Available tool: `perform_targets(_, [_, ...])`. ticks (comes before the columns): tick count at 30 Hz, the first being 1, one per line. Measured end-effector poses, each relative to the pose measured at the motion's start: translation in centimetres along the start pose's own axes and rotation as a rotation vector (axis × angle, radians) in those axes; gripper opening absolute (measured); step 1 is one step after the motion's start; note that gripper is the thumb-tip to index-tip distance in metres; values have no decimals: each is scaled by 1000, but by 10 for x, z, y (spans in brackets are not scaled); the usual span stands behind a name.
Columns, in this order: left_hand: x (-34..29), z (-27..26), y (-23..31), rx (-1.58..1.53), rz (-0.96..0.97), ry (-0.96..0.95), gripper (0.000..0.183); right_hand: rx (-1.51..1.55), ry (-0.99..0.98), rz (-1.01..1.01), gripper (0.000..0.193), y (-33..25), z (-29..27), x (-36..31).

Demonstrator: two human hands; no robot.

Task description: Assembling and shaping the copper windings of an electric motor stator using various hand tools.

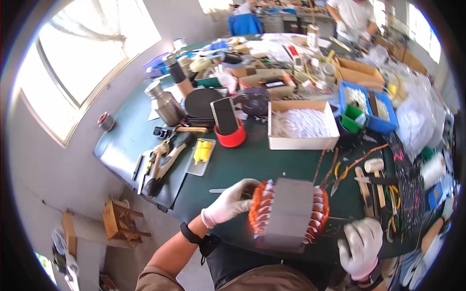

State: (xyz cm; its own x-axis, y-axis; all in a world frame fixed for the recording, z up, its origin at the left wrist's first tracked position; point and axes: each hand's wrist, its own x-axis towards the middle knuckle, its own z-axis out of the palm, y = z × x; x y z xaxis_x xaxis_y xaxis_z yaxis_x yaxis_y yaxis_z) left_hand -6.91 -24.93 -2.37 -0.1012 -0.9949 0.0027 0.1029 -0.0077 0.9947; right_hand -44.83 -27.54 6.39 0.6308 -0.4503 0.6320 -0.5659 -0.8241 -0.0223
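A motor stator (290, 213) lies on its side at the near edge of the dark green table. Its grey metal core has copper-orange windings (261, 208) bulging from both ends, with white insulation slips between them. My left hand (233, 201), in a white glove, grips the stator's left end; some fingertips are hidden behind the windings. My right hand (361, 245), gloved too, hovers apart from the stator at the lower right. Its fingers are loosely bent and spread, and nothing shows in them. Copper wire leads (330, 167) run off the stator's far right side.
Pliers (336, 178), a white-headed mallet (374, 166) and scissors (394, 206) lie right. A white box of paper slips (303, 121), a phone (224, 115) on a red holder (231, 136) and a steel flask (166, 104) stand beyond. Another person (353, 19) is at the back.
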Motion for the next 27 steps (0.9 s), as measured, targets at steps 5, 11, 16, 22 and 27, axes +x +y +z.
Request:
perform_targets(5, [-1, -109, 33, 1231, 162, 605, 23, 216, -79, 218, 28, -36, -10, -43])
perform_targets(11, [5, -183, 8, 1534, -193, 646, 28, 288, -143, 234, 23, -59, 0, -39])
perform_targets(16, [-1, -170, 18, 1519, -168, 707, 23, 284, -169, 225, 21, -67, -8, -35])
perform_targets(22, [-32, -74, 82, 1318, 390, 642, 13, 329, -140, 238, 18, -78, -25, -12])
perform_targets(27, [-79, 49, 110, 1264, 1098, -25, 16, 827, -135, 469, 32, -92, -11, 29])
